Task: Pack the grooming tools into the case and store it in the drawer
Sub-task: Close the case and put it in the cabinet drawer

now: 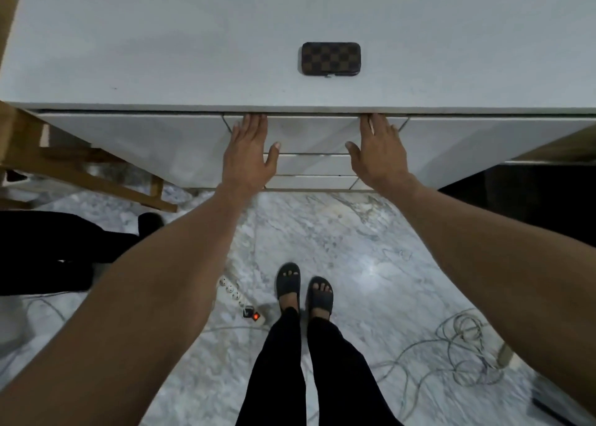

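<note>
While the case (331, 58) lies shut on the white desk top (161, 48), just behind the front edge and above the top drawer (314, 137), we see both hands laid against that drawer's face. Our left hand (250, 158) rests flat near the drawer's left end, fingers extended and close together, fingertips reaching into the gap under the desk edge; our right hand (379, 154) mirrors it near the right end, thumb spread inward. Neither hand grips anything; whether the fingertips hook the drawer's upper lip we cannot tell, since the desk edge hides them. We judge the packing finished, as the case is closed and no loose tools show on the desk. What remains is to open the drawer, which appears fully closed, place the case inside and shut it. Below the top drawer, two shallower drawer fronts (312, 172) are visible between the wrists. The case bears a brown checkerboard pattern; no brand name, label or other legible writing appears anywhere in view.
</note>
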A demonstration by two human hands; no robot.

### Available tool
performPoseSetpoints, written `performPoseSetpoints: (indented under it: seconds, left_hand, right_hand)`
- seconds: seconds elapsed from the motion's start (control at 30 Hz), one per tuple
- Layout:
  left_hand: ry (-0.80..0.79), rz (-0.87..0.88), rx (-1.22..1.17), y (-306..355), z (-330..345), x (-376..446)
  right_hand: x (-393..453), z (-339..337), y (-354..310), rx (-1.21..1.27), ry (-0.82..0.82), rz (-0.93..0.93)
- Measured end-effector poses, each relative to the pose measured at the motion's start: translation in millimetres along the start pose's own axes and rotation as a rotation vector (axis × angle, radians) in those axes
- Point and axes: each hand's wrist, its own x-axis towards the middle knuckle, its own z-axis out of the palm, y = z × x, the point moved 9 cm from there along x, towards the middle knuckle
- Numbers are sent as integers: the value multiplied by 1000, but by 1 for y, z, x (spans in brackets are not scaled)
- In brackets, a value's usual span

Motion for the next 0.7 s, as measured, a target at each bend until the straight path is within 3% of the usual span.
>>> performPoseSetpoints:
  seconds: [0.3,0.7]
  left_hand:
    - [5,-64,-44,4,-7,-9]
    - [-73,-89,-29,21,-11,-103]
  right_hand:
    - [-15,2,-6,-13,-46,37]
    - [-109,1,-21,-23,-50,58]
